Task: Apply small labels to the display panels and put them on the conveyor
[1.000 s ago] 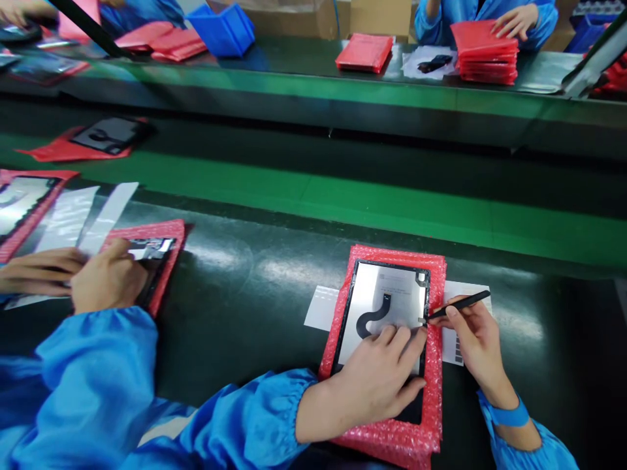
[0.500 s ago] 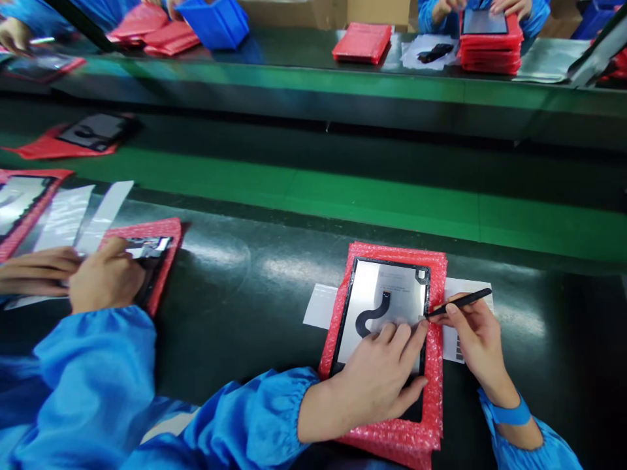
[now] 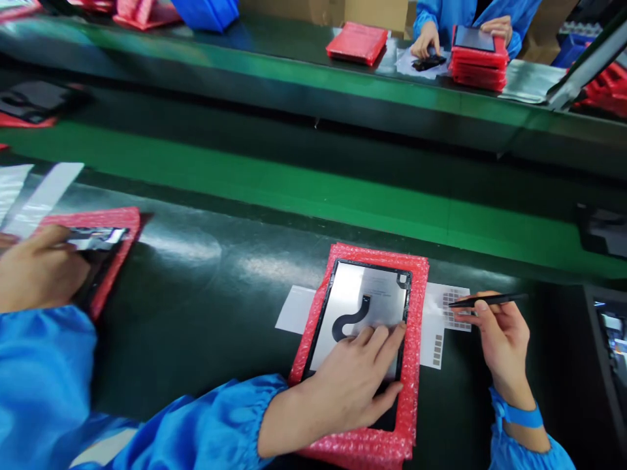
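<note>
A tablet display panel (image 3: 326, 300), silver-backed with a black frame and a curved black flex cable (image 3: 337, 324), lies on a stack of red bubble-wrap bags (image 3: 413, 352). Across its lower right part rests my left hand (image 3: 350, 378), fingers stretched out and fingertips at the right edge. My right hand (image 3: 504, 336) pinches black tweezers (image 3: 494, 299), whose tips are over a white sticker sheet (image 3: 432, 303) with small grey squares. That sheet sits partly beneath the bags, to the right of the panel. Whether the tips hold a sticker is too small to tell.
At left, a co-worker's hand (image 3: 44, 271) works on another panel on a red bag (image 3: 115, 274). Beyond the green strip (image 3: 274, 199), a person handles items beside stacked red bags (image 3: 477, 68). A dark device with a lit screen (image 3: 612, 339) stands at right.
My right hand and the tweezers have moved right, from the panel's right edge to over the sticker sheet. My left hand stays on the panel. The view has shifted to the right.
</note>
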Available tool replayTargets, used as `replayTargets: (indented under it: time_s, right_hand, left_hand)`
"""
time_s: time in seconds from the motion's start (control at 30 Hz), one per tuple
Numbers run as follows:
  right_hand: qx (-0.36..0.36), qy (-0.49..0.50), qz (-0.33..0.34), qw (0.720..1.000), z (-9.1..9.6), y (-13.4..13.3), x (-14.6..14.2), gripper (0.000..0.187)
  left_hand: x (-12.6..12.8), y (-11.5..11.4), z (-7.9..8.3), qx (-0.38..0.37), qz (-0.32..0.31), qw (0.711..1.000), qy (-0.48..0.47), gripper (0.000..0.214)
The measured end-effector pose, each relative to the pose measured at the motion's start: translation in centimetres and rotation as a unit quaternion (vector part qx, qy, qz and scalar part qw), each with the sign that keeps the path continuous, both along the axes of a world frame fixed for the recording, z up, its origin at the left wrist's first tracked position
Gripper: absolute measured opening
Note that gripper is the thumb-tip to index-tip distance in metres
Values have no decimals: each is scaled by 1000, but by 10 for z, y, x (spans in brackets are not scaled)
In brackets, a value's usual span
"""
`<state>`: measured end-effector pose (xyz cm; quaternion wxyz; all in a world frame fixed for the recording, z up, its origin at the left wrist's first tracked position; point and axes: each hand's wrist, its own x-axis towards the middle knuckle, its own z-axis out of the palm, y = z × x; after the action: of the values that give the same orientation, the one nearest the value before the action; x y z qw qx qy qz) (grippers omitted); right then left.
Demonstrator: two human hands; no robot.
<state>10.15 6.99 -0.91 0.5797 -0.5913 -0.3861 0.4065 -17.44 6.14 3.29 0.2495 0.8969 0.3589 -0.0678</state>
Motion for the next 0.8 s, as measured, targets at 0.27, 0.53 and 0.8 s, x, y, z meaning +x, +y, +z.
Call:
replayTargets:
  time_s: [0.27,0.53,0.8]
  right_hand:
    - [-39,-102,34,993,-6,-2,21,26]
    - [-36,-133,49,989,-4,11,13,25]
    - [-47,-120,43,991,-7,12,12,23]
  left_hand:
    - [-1,-3,-5,6,6,1000,-3,75]
    - [28,16,7,117,-42,990,-59,58]
    - [53,21,-15,170,-99,980,-40,91]
